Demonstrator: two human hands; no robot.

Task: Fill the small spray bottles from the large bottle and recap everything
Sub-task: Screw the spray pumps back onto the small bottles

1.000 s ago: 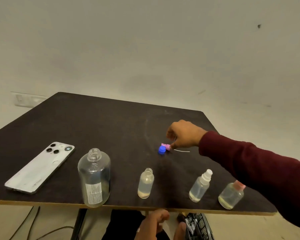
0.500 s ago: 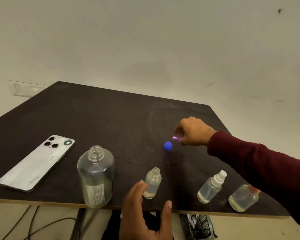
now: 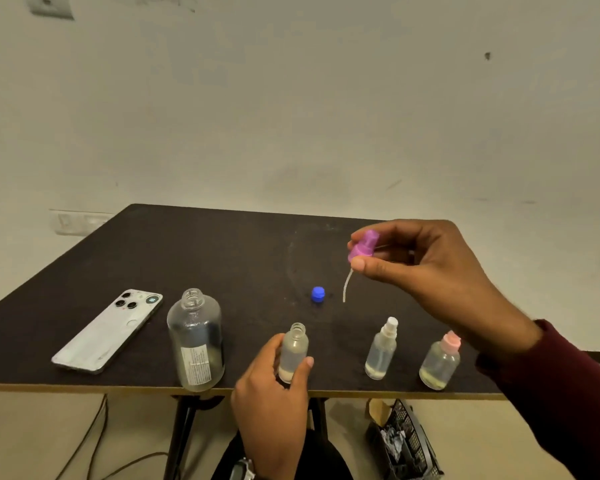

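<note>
Raised off the table [image 3: 84, 278] since the earlier frame, pink sprayer [image 3: 362, 246] pinched between right hand [image 3: 426, 268] thumb and fingers, tube hanging above blue cap [image 3: 318, 294]; left hand [image 3: 274, 393] now gripping open small bottle [image 3: 293, 351] near the front edge.

- A single head-worn view looks forward and slightly down from just behind the near edge of the desk [image 3: 84, 271].
- It faces a plain wall, which fills the upper half of the frame.
- Both hands, left [image 3: 274, 403] and right [image 3: 426, 268], reach in from the bottom, close to the lens.
- Below the desk edge, floor and cables show.
</note>
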